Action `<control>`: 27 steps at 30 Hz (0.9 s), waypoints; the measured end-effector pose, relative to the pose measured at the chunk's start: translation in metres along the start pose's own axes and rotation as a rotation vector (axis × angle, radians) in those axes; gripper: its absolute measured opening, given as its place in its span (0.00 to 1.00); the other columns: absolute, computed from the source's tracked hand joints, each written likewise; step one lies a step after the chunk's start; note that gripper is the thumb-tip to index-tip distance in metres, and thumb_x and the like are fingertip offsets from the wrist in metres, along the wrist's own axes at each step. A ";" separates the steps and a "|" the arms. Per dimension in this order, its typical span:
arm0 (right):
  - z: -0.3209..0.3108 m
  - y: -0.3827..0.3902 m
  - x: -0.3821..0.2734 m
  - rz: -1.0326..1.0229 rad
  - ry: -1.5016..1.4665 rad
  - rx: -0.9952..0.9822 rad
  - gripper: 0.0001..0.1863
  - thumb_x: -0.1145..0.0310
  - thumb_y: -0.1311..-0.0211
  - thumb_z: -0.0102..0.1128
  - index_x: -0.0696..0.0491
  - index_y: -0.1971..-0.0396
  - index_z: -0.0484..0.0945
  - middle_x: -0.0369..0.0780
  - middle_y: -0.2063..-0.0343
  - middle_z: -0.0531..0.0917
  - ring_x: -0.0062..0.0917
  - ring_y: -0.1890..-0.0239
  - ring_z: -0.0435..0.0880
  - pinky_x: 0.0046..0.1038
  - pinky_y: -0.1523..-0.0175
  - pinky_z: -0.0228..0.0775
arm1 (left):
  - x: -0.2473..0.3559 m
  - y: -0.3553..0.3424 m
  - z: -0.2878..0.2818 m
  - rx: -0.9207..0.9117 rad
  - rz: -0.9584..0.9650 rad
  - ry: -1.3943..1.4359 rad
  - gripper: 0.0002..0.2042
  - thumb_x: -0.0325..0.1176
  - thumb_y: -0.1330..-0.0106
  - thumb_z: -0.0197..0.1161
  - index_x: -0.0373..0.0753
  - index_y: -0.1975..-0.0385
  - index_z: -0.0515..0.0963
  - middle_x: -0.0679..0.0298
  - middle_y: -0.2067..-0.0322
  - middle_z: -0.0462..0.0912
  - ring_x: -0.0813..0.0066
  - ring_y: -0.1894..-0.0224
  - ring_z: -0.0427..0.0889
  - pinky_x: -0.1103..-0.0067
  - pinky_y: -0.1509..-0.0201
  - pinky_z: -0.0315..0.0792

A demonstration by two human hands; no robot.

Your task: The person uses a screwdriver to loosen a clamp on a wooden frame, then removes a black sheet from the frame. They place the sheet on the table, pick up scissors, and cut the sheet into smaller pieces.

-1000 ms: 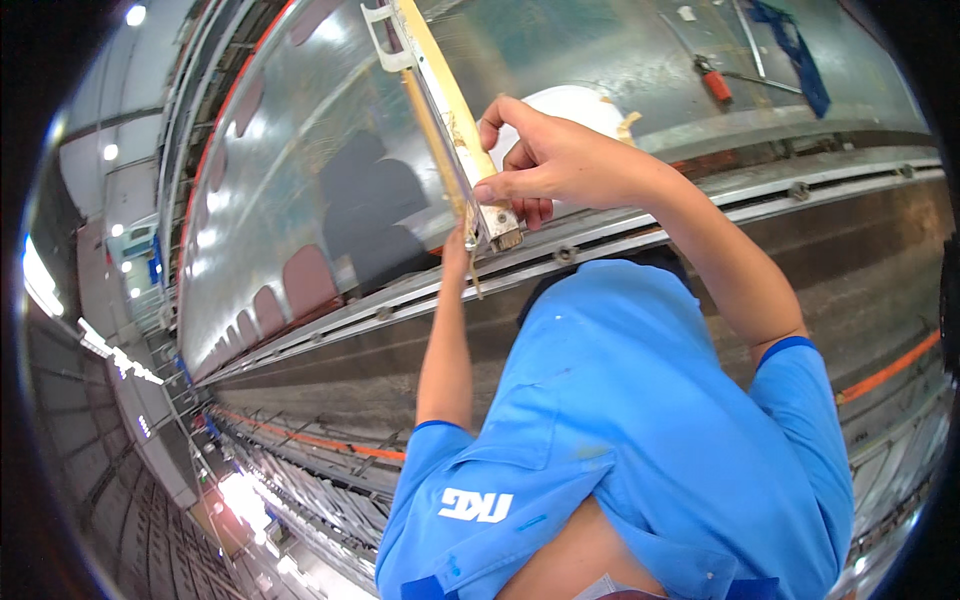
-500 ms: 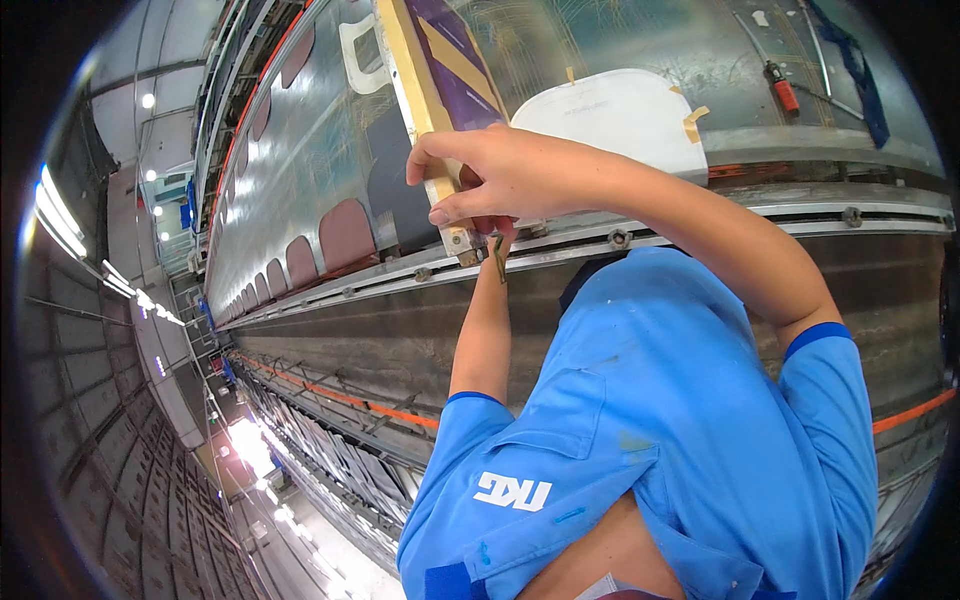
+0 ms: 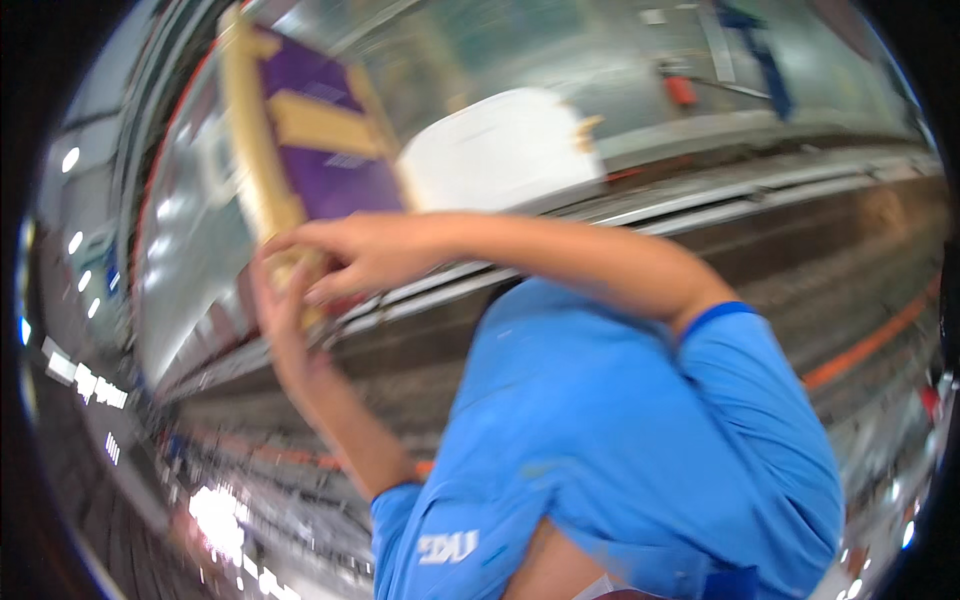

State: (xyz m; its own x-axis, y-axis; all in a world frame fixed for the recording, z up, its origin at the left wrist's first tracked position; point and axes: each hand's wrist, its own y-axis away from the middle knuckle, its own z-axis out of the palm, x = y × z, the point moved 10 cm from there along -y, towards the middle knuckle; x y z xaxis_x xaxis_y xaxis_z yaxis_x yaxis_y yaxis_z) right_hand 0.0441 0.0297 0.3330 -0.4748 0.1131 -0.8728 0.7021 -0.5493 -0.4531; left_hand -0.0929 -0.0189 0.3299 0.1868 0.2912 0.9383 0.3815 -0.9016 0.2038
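A screen-printing frame [image 3: 245, 150] with a yellowish, tape-covered edge and a purple screen stands tilted up at the left. My right hand [image 3: 365, 255] reaches across from the right and is closed round its near end, thumb below and fingers over the edge. My left hand [image 3: 285, 310] comes up from below to the same corner, its fingers curled against the frame. Motion blur softens both hands, and the fingertips behind the frame are hidden. Right of the frame, a white rounded panel [image 3: 500, 150] lies on the long shiny table [image 3: 470, 60], with tape at its edge.
A metal rail [image 3: 700, 205] runs along the table's near edge. Farther right on the table lie a red-and-black tool [image 3: 678, 85] and a dark blue cloth [image 3: 768, 65]. An orange strip [image 3: 870, 345] crosses behind my right arm. Blurred dark panels lie along the table at left.
The view has turned and blurred. The frame has tipped, showing more of its purple face, and my left hand now shows beside its near end. A grey-blue panel by the frame is no longer visible.
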 end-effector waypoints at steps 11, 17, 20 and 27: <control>-0.380 0.276 0.034 0.786 1.390 0.826 0.22 0.61 0.41 0.65 0.55 0.49 0.81 0.46 0.56 0.86 0.36 0.53 0.84 0.36 0.46 0.74 | -0.030 -0.004 -0.063 0.053 -0.039 0.298 0.33 0.28 0.41 0.67 0.37 0.33 0.65 0.56 0.48 0.79 0.67 0.50 0.82 0.72 0.48 0.78; -0.484 0.457 0.113 0.879 1.657 0.779 0.28 0.52 0.35 0.64 0.58 0.44 0.76 0.53 0.50 0.79 0.46 0.49 0.78 0.41 0.45 0.70 | -0.010 0.000 -0.032 -0.132 0.060 0.401 0.44 0.25 0.46 0.70 0.42 0.26 0.55 0.60 0.40 0.71 0.75 0.41 0.72 0.78 0.37 0.66; -0.464 0.420 0.111 0.566 1.510 0.823 0.25 0.56 0.27 0.55 0.57 0.39 0.72 0.44 0.53 0.79 0.29 0.54 0.78 0.29 0.50 0.71 | -0.007 0.010 -0.036 -0.083 0.065 0.386 0.44 0.23 0.47 0.69 0.42 0.27 0.57 0.62 0.40 0.72 0.76 0.42 0.72 0.79 0.38 0.67; -0.157 0.224 0.056 0.713 0.195 0.402 0.25 0.57 0.24 0.51 0.54 0.33 0.68 0.32 0.65 0.76 0.15 0.70 0.72 0.18 0.64 0.66 | -0.006 -0.005 -0.036 0.051 0.091 0.435 0.42 0.18 0.50 0.69 0.39 0.29 0.64 0.64 0.36 0.72 0.75 0.35 0.70 0.78 0.33 0.65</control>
State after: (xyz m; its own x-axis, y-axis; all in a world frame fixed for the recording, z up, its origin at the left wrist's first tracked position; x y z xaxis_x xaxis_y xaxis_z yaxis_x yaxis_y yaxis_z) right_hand 0.2580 0.0429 0.1539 0.1371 -0.2526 -0.9578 0.5394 -0.7920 0.2861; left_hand -0.1289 -0.0273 0.3336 -0.1727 0.0401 0.9842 0.4276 -0.8971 0.1116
